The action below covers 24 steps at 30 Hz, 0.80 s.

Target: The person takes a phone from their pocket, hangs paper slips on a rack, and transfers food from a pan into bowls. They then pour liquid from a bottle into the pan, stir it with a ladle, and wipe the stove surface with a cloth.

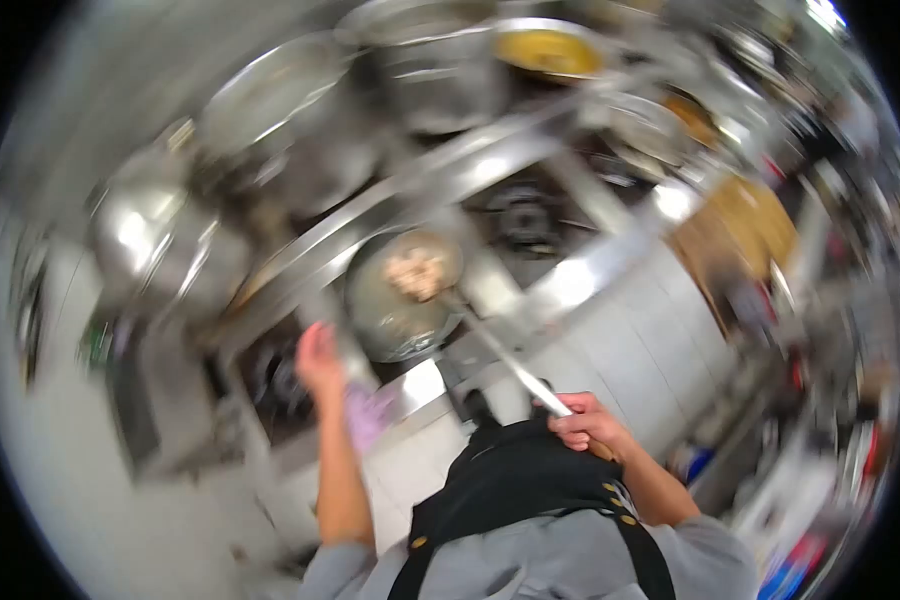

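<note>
A dark round pan (370,305) sits on the stove with cloudy liquid in it. Over the pan is a ladle or strainer (515,368) whose bowl holds pale pinkish pieces of food (415,272). My right hand (588,424) is wrapped round the end of its long metal handle, near my apron. To the left of the pan, my left hand (318,355) is raised and blurred, and its finger positions are unclear. A purple cloth (369,412) lies by the stove edge, just right of my left forearm.
Large metal pots (440,80) line the back, with a pan of yellow food (548,50) beside them. A bare burner (525,215) is right of the pan, another (282,380) left. Wooden boards (745,230) stand farther right. A lidded pot (160,235) is at left.
</note>
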Tool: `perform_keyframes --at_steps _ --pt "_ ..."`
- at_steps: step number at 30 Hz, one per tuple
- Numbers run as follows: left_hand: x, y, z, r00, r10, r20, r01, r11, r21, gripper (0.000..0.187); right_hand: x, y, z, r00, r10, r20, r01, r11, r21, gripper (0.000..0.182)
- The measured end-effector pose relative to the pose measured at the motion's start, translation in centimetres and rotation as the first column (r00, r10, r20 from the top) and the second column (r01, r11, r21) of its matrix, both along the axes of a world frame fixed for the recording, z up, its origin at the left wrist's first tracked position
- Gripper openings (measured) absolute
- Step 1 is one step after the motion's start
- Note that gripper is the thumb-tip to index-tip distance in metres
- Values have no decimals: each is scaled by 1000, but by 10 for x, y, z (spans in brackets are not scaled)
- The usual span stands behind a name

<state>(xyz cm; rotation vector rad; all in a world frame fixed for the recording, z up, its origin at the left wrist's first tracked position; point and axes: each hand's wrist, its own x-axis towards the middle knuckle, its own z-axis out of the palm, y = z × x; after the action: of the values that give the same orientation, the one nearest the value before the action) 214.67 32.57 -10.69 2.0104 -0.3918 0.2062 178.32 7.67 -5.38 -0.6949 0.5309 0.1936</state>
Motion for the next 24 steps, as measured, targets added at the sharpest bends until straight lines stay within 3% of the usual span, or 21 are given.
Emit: perform_keyframes --at_steps 1,2,3,4,5,6,7,8,10,11,12,13,14,15,19,20,22,24 --pt "-3 -10 6 999 -22 -33 20 998 -57 23 -28 -1 11 998 -55 -19 55 998 21 45" --pt "-27 -31 45 998 14 62 -31 958 284 27 -54 3 16 988 -152 4 152 986 62 43" --pt "0 -19 1 987 -158 29 158 987 28 32 -77 9 21 964 -264 36 259 961 95 42" --pt "0 -29 -5 962 -272 37 275 953 -128 37 -97 15 29 923 -377 80 372 926 71 43" --pt "-12 -48 8 974 -214 -77 211 976 -51 39 -118 20 33 883 -449 134 445 894 57 44" --pt "-6 -65 -4 961 -177 -214 160 982 -96 37 -146 30 41 809 -572 135 573 819 38 44" --pt "-57 -86 41 962 -217 166 230 971 -59 29 -168 33 48 754 -643 132 648 762 14 45" --pt "-82 -103 56 957 -287 38 288 957 -29 31 -184 35 54 713 -688 135 694 720 1 46" --pt "-104 -125 32 804 -593 -44 589 804 -82 32 -224 46 69 534 -836 128 845 532 -49 46" --pt "-120 -141 25 703 -681 -205 694 720 -11 33 -243 50 75 440 -892 109 897 431 -95 46" --pt "-147 -164 10 438 -801 -407 814 546 -198 44 -272 47 76 353 -926 131 935 343 -96 46" --pt "-174 -180 -7 363 -847 -388 864 462 -200 44 -300 48 75 268 -951 154 962 254 -100 45" --pt "-202 -192 -18 255 -877 -408 904 366 -220 44 -328 48 74 177 -973 149 975 152 -160 43" --pt "-231 -205 -25 202 -826 -526 915 350 -198 43 -356 46 74 85 -985 147 975 52 -217 41" --pt "-320 -227 -63 139 -741 -657 981 191 -8 36 -460 31 82 -242 -949 201 835 -309 -456 19" --pt "-332 -225 -68 140 -741 -657 983 183 4 36 -484 27 76 -252 -948 196 837 -315 -447 19" --pt "-355 -224 -83 57 -682 -729 998 65 17 37 -539 12 52 -399 -903 158 620 -393 -679 8" --pt "-361 -220 -104 68 -653 -754 997 11 80 37 -583 0 43 -435 -893 116 553 -367 -748 7"
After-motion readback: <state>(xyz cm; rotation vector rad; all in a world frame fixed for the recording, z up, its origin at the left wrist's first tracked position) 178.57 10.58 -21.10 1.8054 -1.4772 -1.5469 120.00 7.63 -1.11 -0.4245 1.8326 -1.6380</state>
